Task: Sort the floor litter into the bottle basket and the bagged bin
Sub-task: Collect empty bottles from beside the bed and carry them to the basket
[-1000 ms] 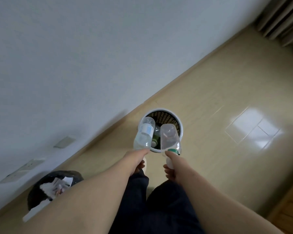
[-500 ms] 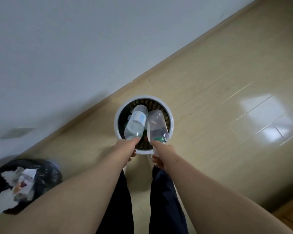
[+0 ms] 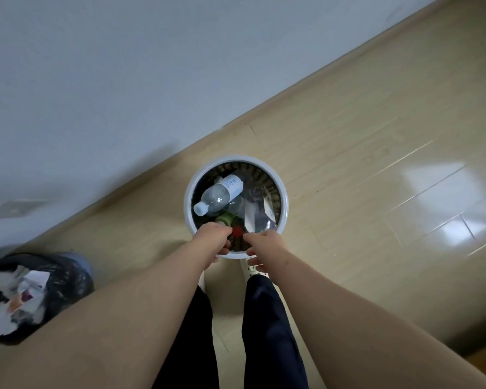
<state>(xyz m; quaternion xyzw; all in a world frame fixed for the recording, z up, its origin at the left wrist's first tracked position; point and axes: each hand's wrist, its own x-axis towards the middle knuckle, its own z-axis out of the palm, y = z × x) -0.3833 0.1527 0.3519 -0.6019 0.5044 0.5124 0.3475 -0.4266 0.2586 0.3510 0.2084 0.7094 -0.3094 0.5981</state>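
The white-rimmed bottle basket [image 3: 283, 197] stands on the floor by the wall, just beyond my feet. Inside lie a clear bottle with a white-and-blue label [image 3: 219, 195], a second clear bottle [image 3: 257, 213] blurred at the right, and other bottles beneath, one with a red cap [image 3: 237, 231]. My left hand [image 3: 212, 238] hovers over the near rim, fingers loosely curled, holding nothing. My right hand [image 3: 264, 245] is beside it, fingers relaxed and empty. The black bagged bin [image 3: 68, 279] at lower left holds crumpled paper and wrappers.
A pale wall with a wall plate [image 3: 16, 207] runs along the left and top. Beige floor tiles [image 3: 376, 178] spread to the right, with a bright reflection. My dark trouser legs and white shoes are below the basket.
Both hands held a bottle over the basket; they have let go and both bottles now lie inside it. The view has tilted further down over the basket.
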